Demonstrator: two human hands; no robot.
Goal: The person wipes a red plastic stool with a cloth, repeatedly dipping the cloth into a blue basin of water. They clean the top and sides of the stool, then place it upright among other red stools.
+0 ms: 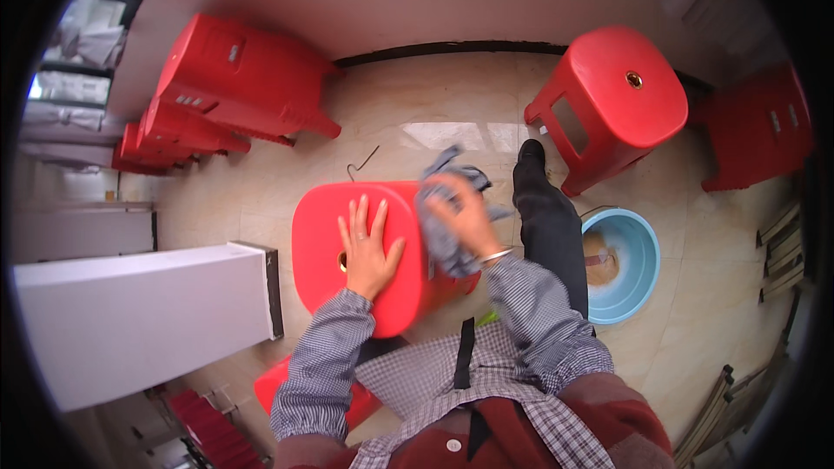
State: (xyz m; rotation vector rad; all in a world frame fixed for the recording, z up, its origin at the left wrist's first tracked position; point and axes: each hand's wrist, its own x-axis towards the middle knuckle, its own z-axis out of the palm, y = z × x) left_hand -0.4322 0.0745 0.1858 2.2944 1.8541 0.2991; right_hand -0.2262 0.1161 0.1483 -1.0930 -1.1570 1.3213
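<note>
Directly before me is a red plastic stool (319,221), its square seat with rounded corners facing up and to the left. My left hand (368,254) lies flat on that seat, fingers spread, beside the brass-rimmed hole in its middle. A grey cloth (449,234), crumpled and partly blurred, is in my right hand (466,212), against the stool's right side. That hand is blurred too and hides part of the cloth. A bracelet circles the right wrist.
A light-blue bucket (629,293) with cloudy, foamy water stands right of my leg. Another red stool (625,91) is upright beyond my foot. Stacked red stools (241,78) lie along the wall. A white pillar-like block (150,319) juts in from the left. A bent wire (361,166) lies on the tiles.
</note>
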